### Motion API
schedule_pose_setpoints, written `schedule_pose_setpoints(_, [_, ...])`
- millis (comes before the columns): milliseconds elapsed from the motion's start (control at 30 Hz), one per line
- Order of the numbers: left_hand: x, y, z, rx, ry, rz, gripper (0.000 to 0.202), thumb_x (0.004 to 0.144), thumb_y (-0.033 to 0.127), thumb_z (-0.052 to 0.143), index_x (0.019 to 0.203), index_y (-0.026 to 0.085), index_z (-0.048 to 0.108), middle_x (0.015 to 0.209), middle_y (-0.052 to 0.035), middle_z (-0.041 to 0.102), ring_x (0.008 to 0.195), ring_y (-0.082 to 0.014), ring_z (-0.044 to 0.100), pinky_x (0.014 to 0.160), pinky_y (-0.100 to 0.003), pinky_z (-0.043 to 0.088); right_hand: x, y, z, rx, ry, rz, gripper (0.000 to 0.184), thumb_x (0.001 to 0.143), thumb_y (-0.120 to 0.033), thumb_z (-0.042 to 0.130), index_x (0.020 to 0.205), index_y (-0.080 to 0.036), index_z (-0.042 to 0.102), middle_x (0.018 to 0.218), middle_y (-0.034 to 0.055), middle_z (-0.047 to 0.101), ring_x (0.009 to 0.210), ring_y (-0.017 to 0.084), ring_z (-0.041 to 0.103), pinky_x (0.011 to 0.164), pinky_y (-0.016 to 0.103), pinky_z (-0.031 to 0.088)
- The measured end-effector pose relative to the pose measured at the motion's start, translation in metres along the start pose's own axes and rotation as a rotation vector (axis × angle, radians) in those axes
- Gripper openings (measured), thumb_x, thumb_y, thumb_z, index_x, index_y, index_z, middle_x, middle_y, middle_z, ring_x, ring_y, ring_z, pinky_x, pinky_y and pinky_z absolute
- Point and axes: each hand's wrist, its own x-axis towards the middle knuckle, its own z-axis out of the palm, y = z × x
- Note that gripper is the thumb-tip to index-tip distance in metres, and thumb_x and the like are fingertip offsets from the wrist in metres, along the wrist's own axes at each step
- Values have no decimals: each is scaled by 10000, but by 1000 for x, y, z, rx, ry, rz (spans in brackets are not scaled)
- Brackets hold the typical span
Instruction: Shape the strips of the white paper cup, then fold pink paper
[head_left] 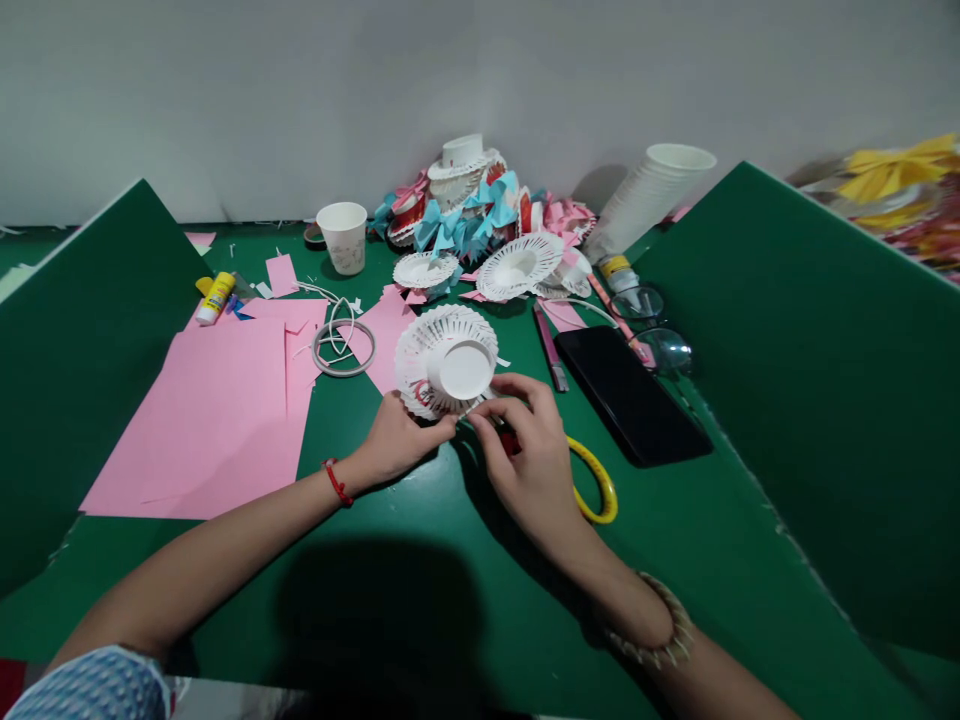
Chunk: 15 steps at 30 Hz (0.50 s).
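A white paper cup cut into a fringed, pleated rim is held bottom up just above the green table. My left hand grips its lower left edge, thumb on the near rim and fingers partly hidden beneath. My right hand pinches a strip at the near right of the rim between thumb and fingertips. Yellow-handled scissors lie beside my right hand, their blades hidden by it. Pink paper lies behind the cut cup.
Pink sheets, a glue stick and a coiled white cable are on the left. Behind stand a paper cup, finished paper crafts and stacked cups. A phone, cutter knife and glasses lie right, between green panels.
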Motion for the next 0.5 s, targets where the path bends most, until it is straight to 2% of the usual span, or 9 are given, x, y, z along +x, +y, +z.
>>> schedule_pose_setpoints(133, [0, 0, -1, 19, -35, 54, 191, 639, 169, 578, 805, 83, 620, 778, -58, 659, 706, -130, 565, 709, -230, 474, 2, 4, 0, 168, -60, 81, 70, 819, -221, 505, 786, -189, 558, 927, 90, 579, 915, 224, 551, 757, 366, 430])
schedule_pose_setpoints(267, [0, 0, -4, 3, -94, 54, 207, 648, 175, 588, 831, 88, 630, 792, -54, 663, 722, -132, 575, 720, -233, 478, 4, 3, -4, 316, -139, 230, 76, 785, -222, 541, 740, -174, 582, 691, 27, 616, 631, 156, 546, 575, 280, 416])
schedule_pose_setpoints(367, [-1, -1, -5, 7, -109, 59, 177, 666, 181, 585, 812, 94, 632, 781, -53, 667, 728, -138, 584, 719, -237, 480, 5, 0, -6, 412, -124, 334, 104, 740, -247, 598, 670, -169, 595, 617, 9, 618, 527, 124, 501, 493, 249, 375])
schedule_pose_setpoints(500, [-1, -2, -4, -83, -87, 20, 170, 656, 181, 603, 801, 99, 635, 785, -59, 676, 722, -144, 598, 706, -239, 486, 5, -3, -6, 502, -69, 404, 99, 706, -251, 632, 650, -173, 605, 608, 10, 630, 539, 127, 521, 494, 247, 384])
